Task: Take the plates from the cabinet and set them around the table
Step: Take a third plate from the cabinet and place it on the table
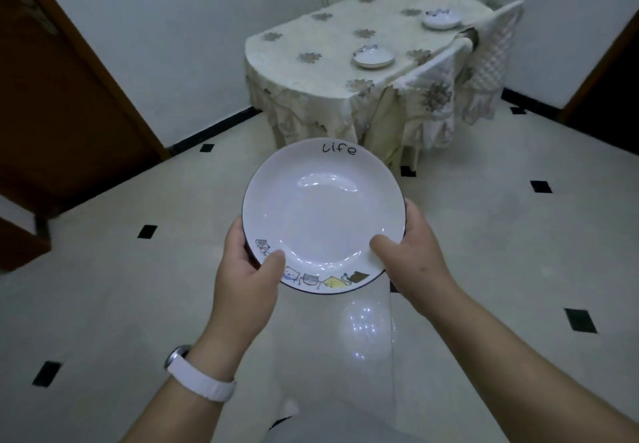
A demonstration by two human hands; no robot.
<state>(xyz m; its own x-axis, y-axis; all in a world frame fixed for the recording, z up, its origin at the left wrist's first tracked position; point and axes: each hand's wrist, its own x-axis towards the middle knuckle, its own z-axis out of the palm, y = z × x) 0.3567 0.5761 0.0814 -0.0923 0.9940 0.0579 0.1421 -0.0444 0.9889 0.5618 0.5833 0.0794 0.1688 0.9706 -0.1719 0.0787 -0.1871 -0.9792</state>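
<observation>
You held a white plate [323, 214] in both hands at the centre of the frame, above the tiled floor [518, 252]. Your left hand [247, 269] gripped its lower-left rim, with the thumb laid on the inner face beside the cartoon cats printed along the near edge and the fingers hidden beneath. Your right hand [411, 249] gripped the lower-right rim in the same way, thumb on top. The plate had a dark line round its rim and the word "Life" at its far edge, and it faced upward. A white watch [204, 378] sat on your left wrist in the lower left of the frame.

In the upper middle of the frame stood the bench [311, 76], draped in a cream cloth with flower motifs. Two more plates lay on it, well apart. The nearer plate [373, 57] was close to the cloth's right edge, beside a covered chair [432, 96]. The farther plate [442, 20] lay up and to the right, near another covered chair [494, 48]. A brown door [69, 96] filled the upper left.
</observation>
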